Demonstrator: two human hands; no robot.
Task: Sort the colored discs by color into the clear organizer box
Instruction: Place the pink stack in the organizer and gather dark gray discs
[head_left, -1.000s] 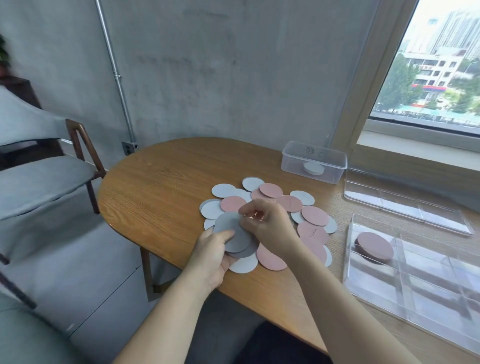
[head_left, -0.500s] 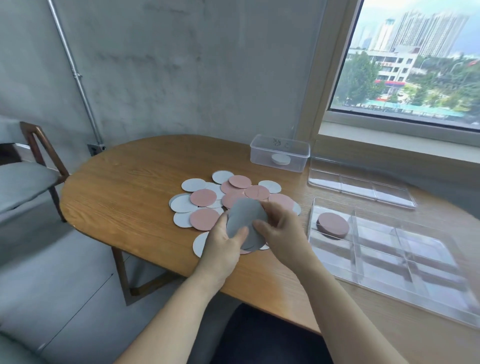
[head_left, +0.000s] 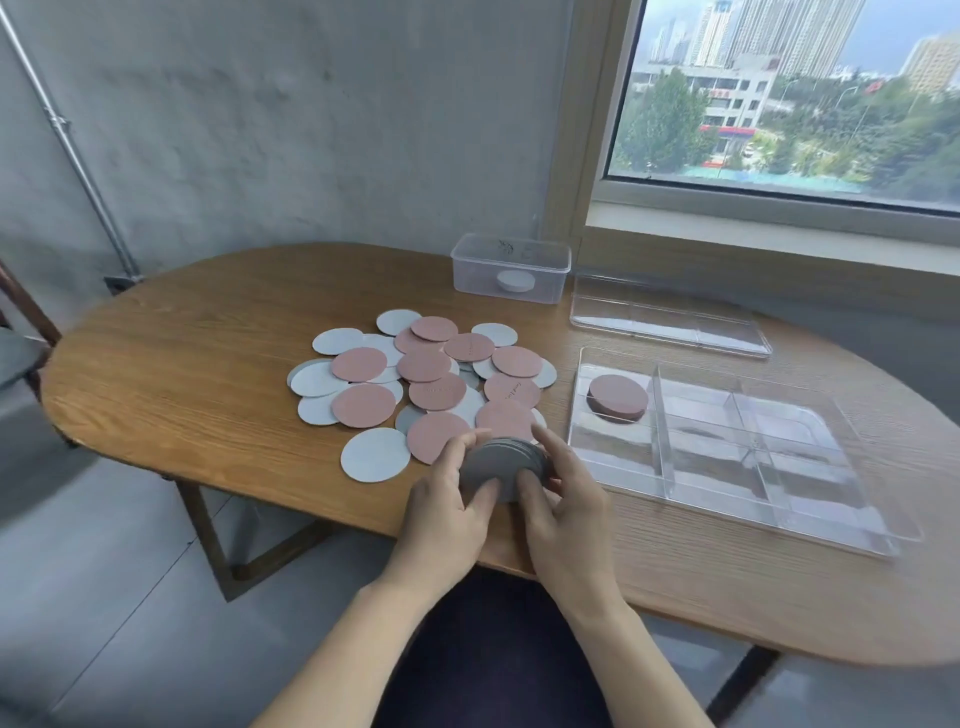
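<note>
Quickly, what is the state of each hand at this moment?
Left hand: holds the stack of grey discs, fingers round its edge.
Right hand: holds the same stack from the other side.

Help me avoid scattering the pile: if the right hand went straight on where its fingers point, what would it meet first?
Probably the nearest pink disc at the pile's edge, just beyond the grey stack that the right hand and left hand hold; depth is unclear.

What I can't make out
My left hand (head_left: 441, 512) and right hand (head_left: 566, 512) cover the near rim of the grey stack (head_left: 498, 462); print on the pink discs (head_left: 438, 391) is too small to read.
</note>
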